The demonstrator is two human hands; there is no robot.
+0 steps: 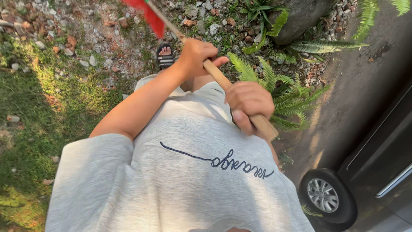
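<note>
Both the left hand (pixel 195 55) and right hand (pixel 249 103) were clenched, spaced apart, round the wooden handle (pixel 219 77), likely steadying its red head (pixel 148 13).

- Low, warm sunlight falls in patches on the grass (pixel 64 86) and the grey shirt (pixel 184 180).
- The road (pixel 365 86) lies in shade.
- The red tool head (pixel 148 13) is motion-blurred.
- Edges bend with wide-angle distortion.

A person seen from above wears a loose, light grey short-sleeved T-shirt (pixel 184 172) with a line of dark blue cursive embroidery (pixel 223 161) across the chest. Light beige shorts (pixel 201 96) show below the hem. One foot wears a black slide sandal (pixel 165 56) with pale stripes, toes bare. Both forearms are bare.
</note>
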